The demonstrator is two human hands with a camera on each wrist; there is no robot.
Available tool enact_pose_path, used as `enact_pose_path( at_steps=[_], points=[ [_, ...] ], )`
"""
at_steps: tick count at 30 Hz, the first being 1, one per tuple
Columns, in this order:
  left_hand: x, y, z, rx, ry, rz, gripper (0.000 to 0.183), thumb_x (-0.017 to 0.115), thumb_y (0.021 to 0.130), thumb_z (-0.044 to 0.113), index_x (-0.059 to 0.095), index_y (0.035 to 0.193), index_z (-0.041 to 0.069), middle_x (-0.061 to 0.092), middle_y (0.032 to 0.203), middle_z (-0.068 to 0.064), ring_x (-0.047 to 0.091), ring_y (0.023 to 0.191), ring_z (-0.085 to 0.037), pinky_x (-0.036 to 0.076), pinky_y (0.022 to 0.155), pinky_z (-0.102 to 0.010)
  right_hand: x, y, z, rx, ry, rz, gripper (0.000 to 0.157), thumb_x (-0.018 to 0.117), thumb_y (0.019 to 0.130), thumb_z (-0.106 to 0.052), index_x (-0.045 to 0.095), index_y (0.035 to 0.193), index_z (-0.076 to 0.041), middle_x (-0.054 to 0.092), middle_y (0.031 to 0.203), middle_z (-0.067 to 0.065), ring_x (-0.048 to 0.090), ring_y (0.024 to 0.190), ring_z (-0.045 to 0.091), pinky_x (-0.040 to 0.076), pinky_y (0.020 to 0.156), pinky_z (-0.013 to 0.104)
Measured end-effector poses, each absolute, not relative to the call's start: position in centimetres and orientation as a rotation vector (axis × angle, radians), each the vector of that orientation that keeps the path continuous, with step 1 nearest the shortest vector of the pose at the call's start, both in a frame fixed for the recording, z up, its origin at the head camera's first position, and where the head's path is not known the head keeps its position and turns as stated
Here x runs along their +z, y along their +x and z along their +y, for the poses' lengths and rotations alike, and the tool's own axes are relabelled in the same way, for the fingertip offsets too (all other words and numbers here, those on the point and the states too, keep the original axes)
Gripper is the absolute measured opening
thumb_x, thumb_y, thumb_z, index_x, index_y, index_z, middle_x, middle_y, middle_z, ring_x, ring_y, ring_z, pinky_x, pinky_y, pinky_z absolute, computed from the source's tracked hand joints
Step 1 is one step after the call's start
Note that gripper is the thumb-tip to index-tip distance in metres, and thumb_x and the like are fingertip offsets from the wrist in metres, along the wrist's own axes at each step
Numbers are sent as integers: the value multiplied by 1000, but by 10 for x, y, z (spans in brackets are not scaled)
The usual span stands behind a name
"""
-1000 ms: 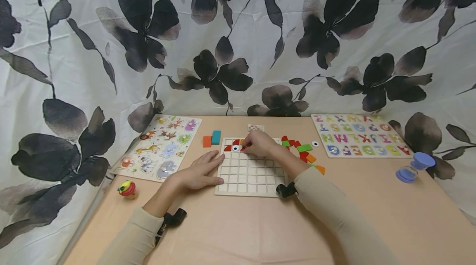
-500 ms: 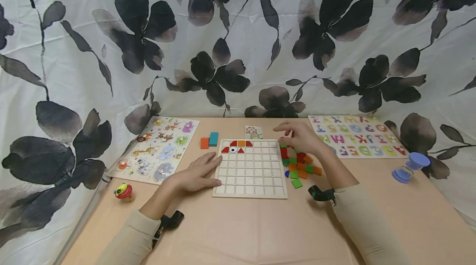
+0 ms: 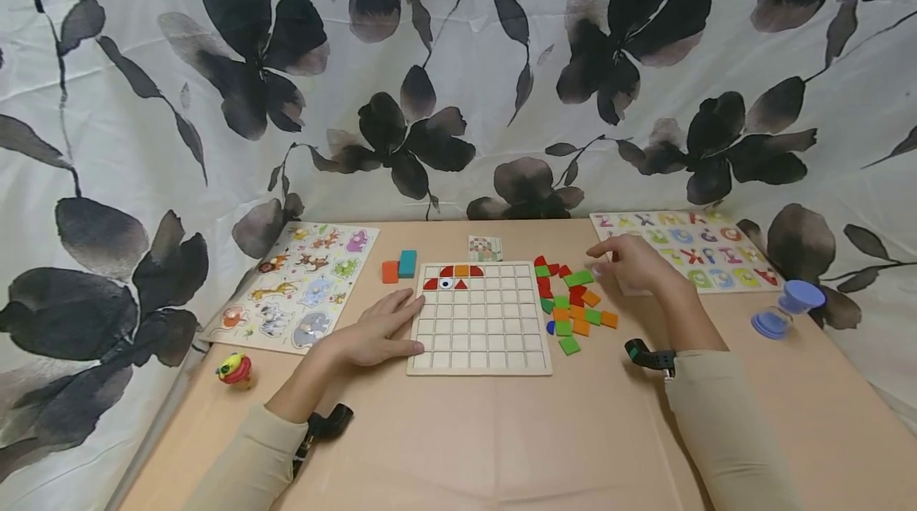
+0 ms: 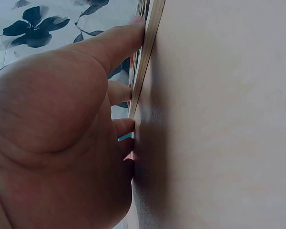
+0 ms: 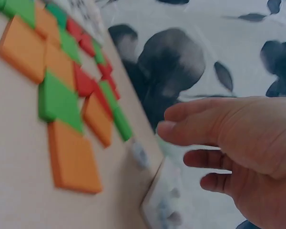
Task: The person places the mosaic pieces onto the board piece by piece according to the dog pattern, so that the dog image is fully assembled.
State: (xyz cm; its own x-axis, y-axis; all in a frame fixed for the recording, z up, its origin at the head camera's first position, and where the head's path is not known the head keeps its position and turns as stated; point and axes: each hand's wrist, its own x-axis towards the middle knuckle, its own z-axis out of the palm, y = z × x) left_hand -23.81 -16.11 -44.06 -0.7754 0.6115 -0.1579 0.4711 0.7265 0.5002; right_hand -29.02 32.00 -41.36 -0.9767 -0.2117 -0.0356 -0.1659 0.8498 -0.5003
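Note:
A pale wooden grid board [image 3: 480,337] lies in the middle of the table. Red, orange and eye-printed pieces [image 3: 462,272] fill several cells in its top two rows. My left hand [image 3: 376,333] rests at the board's left edge, fingers extended; in the left wrist view the thumb touches the wooden rim [image 4: 148,59]. My right hand [image 3: 634,263] hovers right of the loose pieces, fingers loosely bent, nothing visible between them. Below its fingertips in the right wrist view, a small blurred white eye-printed piece [image 5: 139,155] lies at the end of the green blocks [image 5: 121,123].
Loose red, green and orange blocks [image 3: 562,314] lie along the board's right side. A small pattern card [image 3: 485,248] sits behind it. Around them are an animal puzzle [image 3: 301,284], letter puzzle [image 3: 695,256], blue hourglass-shaped toy [image 3: 788,310], small red-yellow toy [image 3: 235,369] and teal block [image 3: 407,263].
My right hand has left the board's top rows and moved right, past the loose pieces. A red triangle now shows beside the eye piece. The left hand stays at the board's edge.

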Motion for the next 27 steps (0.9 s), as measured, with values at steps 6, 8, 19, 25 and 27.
enact_pose_path(
  at_steps=[6,8,19,25,27],
  points=[
    [-445,-239,-162,632,842,2615,85,60,88,56,22,154,20,7,160,-11,3,146,-33,9,112,-60,-432,-298,326,-702,-336,2930,27,60,90,-5,71,114,-9,66,115,11,55,106,30,42,93,54],
    [-445,-239,-162,630,839,2619,85,60,87,56,21,154,21,7,160,-10,3,146,-32,9,113,-59,-435,-299,326,-694,-385,2953,26,61,88,-2,73,110,-9,68,112,10,57,108,30,41,96,55],
    [-442,-238,-162,607,854,2630,85,59,88,57,19,155,23,5,161,-9,4,147,-31,10,113,-57,-418,-293,316,-938,-385,2927,14,65,91,-11,72,103,-11,67,97,3,56,87,23,51,79,37],
    [-442,-237,-163,609,847,2637,85,59,88,58,20,155,22,7,161,-10,5,146,-32,11,113,-58,-403,-302,261,-1278,-577,2796,15,68,90,-19,73,104,-19,68,100,-2,58,85,23,53,75,31],
    [-443,-236,-163,597,847,2640,85,58,88,59,20,155,23,6,161,-10,5,147,-31,11,113,-57,-402,-308,237,-1301,-626,2750,16,67,91,-18,74,106,-18,69,101,-3,58,86,22,53,77,32]
  ],
)
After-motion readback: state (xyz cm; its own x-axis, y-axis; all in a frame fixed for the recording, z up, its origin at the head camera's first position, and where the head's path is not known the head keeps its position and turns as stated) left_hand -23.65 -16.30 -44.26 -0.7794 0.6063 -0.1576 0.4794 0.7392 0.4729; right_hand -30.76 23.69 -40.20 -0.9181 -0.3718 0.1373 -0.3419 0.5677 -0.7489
